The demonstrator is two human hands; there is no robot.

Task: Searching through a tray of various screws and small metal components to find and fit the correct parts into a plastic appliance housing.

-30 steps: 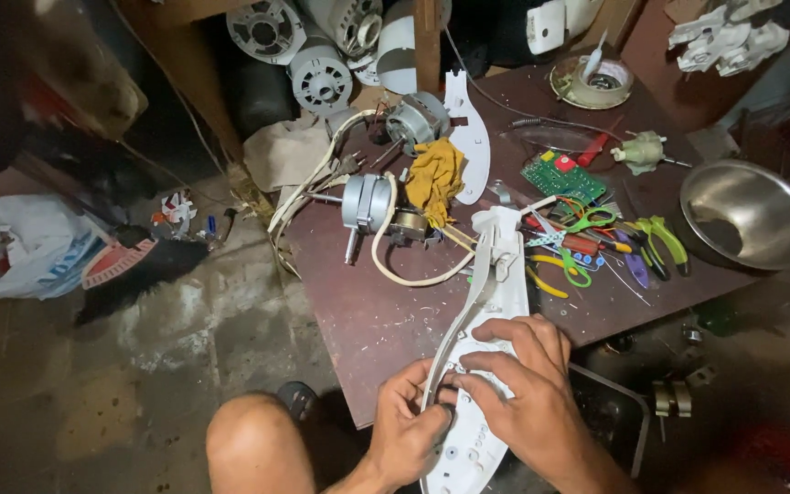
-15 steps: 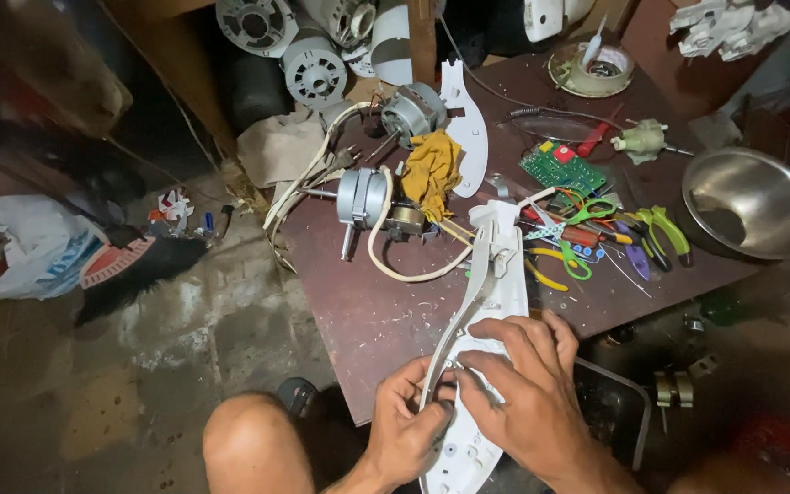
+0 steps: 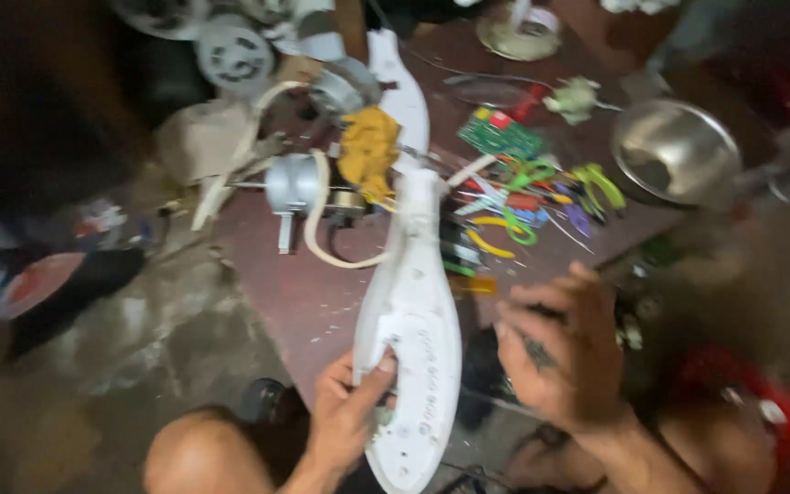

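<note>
Cluttered brown workbench (image 3: pixel 294 302) carried a small motor (image 3: pixel 293 183), yellow rag (image 3: pixel 369 151), green circuit board (image 3: pixel 502 137), hand tools (image 3: pixel 541 197) and steel bowl (image 3: pixel 678 151). Left hand (image 3: pixel 347 416) pinched the long white plastic cover (image 3: pixel 411 320) overhanging the near edge. Right hand (image 3: pixel 560 352) hovered beside it, fingers spread, gripping nothing.

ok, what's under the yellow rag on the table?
The yellow rag lies draped over a motor part beside the grey motor and cable. Only its lower edge shows; the rest is covered and blurred.
</note>
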